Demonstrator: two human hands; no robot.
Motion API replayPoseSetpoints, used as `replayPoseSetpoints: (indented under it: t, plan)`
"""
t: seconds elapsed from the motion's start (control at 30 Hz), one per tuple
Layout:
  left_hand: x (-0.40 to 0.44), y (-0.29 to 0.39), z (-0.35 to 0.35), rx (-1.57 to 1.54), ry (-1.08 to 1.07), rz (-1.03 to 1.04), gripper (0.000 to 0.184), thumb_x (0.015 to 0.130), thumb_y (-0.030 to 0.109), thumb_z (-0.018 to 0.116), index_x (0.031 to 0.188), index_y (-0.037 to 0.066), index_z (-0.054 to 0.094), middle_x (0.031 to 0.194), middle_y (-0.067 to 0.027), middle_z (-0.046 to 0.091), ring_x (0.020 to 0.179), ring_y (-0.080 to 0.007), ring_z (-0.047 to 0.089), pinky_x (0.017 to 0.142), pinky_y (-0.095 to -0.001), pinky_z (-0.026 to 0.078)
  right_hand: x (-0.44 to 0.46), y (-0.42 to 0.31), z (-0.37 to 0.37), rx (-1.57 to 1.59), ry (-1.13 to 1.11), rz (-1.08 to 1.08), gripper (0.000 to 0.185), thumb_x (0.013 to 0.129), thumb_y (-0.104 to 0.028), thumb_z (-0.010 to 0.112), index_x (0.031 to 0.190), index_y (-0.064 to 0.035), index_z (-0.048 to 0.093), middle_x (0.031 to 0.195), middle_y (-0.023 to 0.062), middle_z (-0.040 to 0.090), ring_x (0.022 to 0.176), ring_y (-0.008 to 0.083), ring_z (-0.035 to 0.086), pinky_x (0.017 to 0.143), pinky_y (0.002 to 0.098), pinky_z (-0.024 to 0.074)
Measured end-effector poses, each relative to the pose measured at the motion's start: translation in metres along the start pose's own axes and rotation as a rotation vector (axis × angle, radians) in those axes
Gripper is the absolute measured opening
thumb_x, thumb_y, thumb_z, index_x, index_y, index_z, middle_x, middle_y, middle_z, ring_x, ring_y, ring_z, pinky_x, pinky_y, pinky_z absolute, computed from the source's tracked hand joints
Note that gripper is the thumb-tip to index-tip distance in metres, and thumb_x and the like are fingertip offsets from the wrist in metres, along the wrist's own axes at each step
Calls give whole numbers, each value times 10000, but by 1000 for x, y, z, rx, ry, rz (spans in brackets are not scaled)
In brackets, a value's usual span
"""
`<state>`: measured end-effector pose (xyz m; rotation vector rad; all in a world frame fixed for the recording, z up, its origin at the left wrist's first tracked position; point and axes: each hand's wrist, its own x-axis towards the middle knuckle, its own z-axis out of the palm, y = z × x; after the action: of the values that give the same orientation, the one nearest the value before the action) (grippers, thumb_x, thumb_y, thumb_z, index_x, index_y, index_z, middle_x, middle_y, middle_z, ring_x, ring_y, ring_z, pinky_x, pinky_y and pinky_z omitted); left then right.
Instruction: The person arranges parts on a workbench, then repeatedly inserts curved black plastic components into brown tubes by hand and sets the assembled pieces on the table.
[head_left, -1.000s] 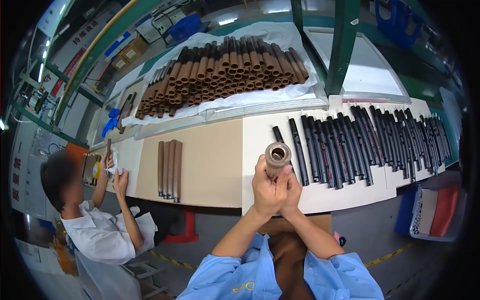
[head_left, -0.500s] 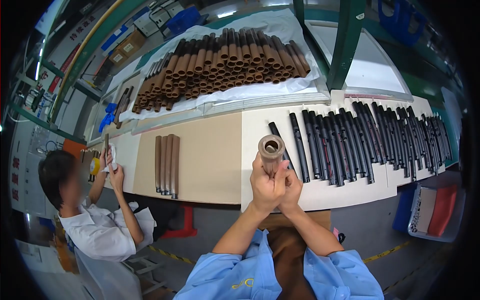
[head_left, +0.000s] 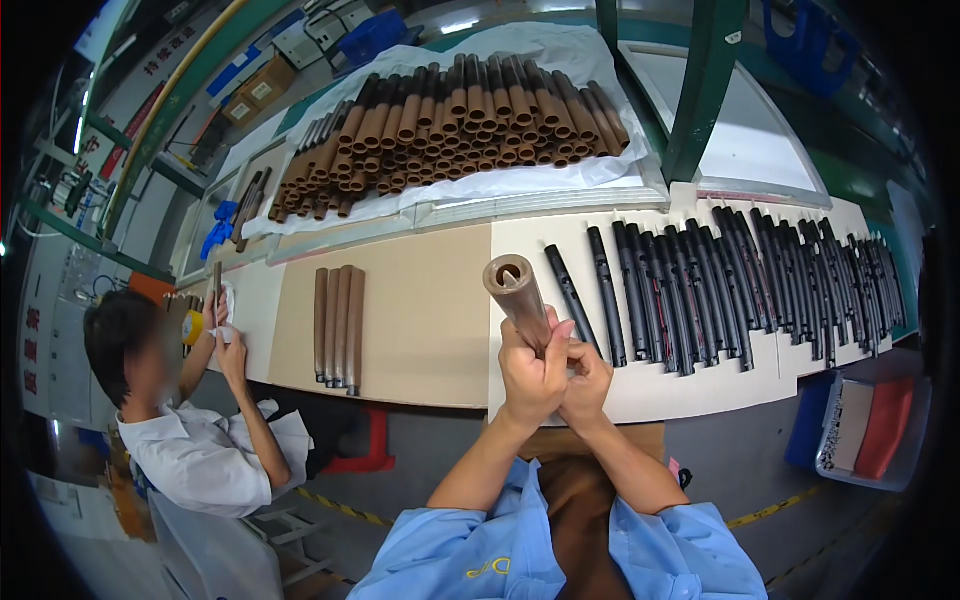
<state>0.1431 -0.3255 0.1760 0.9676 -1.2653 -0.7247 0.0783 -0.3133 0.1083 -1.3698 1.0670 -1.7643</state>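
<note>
A brown tube points up at the camera with its hollow end foremost, and something pale shows inside the opening. My left hand is closed round its lower part. Pressed against the left, my right hand also grips the tube low down; its fingertips are partly hidden. The tube's far end cannot be seen behind my hands. Just to the right of my hands, a black tube lies slanted on the pale board.
Several brown tubes lie side by side on the left. A large stack of brown tubes fills the back. Rows of black tubes cover the right. A co-worker sits at left, handling a tube. A green post rises behind.
The tube's open end has swung to the left and slightly up, so more of its side shows. Both hands keep their hold. The view has shifted slightly.
</note>
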Motion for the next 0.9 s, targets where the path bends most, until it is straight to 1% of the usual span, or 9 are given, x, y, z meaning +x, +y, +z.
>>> replayPoseSetpoints:
  t: [0.13, 0.23, 0.27, 0.33, 0.4, 0.5, 0.6, 0.73, 0.9]
  plan:
    - [3, -1, -1, -54, 17, -19, 224, 882, 12, 553, 1055, 4, 412, 858, -65, 494, 755, -104, 480, 694, -243, 417, -1, 5, 0, 16, -3, -29, 221, 740, -5, 744, 889, 53, 592, 976, 194, 677, 829, 212, 684, 717, 299, 562]
    - [13, 4, -5, -126, 39, -126, 229, 897, 34, 540, 1074, 1, 398, 831, -64, 505, 717, -106, 500, 672, -245, 435, 4, -2, -1, 8, -29, -53, 241, 720, 10, 754, 895, 51, 593, 963, 182, 674, 806, 209, 683, 693, 286, 563]
    - [21, 14, -5, -201, 42, -135, 230, 919, 81, 517, 1090, -3, 388, 807, -68, 513, 679, -114, 516, 639, -250, 446, 6, -10, -2, -2, -40, -55, 249, 714, 13, 757, 897, 50, 592, 954, 175, 674, 795, 207, 683, 682, 281, 563]
    - [43, 30, -14, -279, 59, -223, 238, 941, 134, 506, 1097, -2, 387, 808, -58, 496, 678, -123, 500, 638, -265, 445, 25, -36, -2, -67, -83, -140, 271, 704, 11, 769, 903, 45, 588, 914, 157, 666, 772, 200, 676, 658, 277, 561]
    - [68, 35, -27, -712, 32, -343, 192, 962, 199, 498, 1016, 25, 437, 813, -47, 475, 715, -141, 501, 654, -276, 460, 48, -64, 2, -113, -108, -244, 296, 692, -16, 785, 903, 28, 583, 850, 131, 644, 726, 197, 661, 610, 275, 546]
    - [106, 40, -47, -1211, -113, -582, 217, 971, 239, 479, 1000, 28, 437, 812, -51, 463, 751, -160, 493, 700, -293, 457, 84, -92, 12, -230, -150, -431, 317, 678, -79, 791, 904, -10, 581, 787, 99, 606, 665, 210, 634, 537, 283, 512]
    - [125, 38, -58, -1436, -148, -747, 218, 974, 227, 466, 994, 13, 437, 833, -64, 473, 789, -171, 497, 739, -313, 458, 108, -102, 22, -309, -171, -554, 312, 673, -125, 772, 904, -41, 579, 771, 79, 578, 639, 230, 612, 506, 301, 488]
    - [131, 42, -61, -1517, -181, -834, 243, 977, 244, 458, 1006, 4, 437, 848, -74, 487, 816, -188, 523, 758, -344, 471, 118, -117, 25, -394, -217, -571, 274, 675, -111, 734, 895, -70, 576, 778, 60, 559, 662, 230, 609, 517, 325, 493]
    - [129, 38, -60, -1466, -191, -844, 277, 989, 294, 420, 976, 19, 446, 852, -72, 526, 820, -201, 536, 769, -375, 445, 123, -120, 25, -424, -224, -589, 269, 650, -92, 720, 881, -78, 582, 781, 55, 560, 685, 223, 608, 521, 327, 494]
